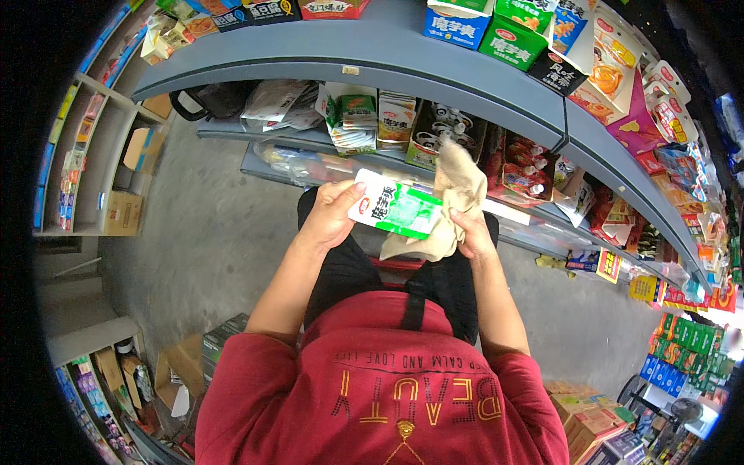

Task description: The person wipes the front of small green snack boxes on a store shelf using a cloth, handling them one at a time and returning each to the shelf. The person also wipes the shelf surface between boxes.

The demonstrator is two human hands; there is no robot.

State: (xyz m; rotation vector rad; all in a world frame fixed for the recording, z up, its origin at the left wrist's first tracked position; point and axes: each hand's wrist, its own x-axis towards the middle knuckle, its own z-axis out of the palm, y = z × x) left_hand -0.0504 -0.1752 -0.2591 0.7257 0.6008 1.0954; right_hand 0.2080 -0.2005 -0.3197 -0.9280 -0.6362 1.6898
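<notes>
My left hand grips the white end of a green and white snack packet, thumb on top. The packet lies tilted above my lap, its printed face up. In my right hand is a crumpled beige cloth, pinched by the thumb. The cloth meets the green end of the packet and partly hangs below it. On the shelf just beyond stand a stack of similar packets, a box of orange and white packets and a box of black and white pouches.
A grey metal shelf edge curves above the lower shelf, carrying snack boxes. Red capped pouches sit at the right. Side shelving stands left, cardboard boxes at lower right, an open carton at lower left.
</notes>
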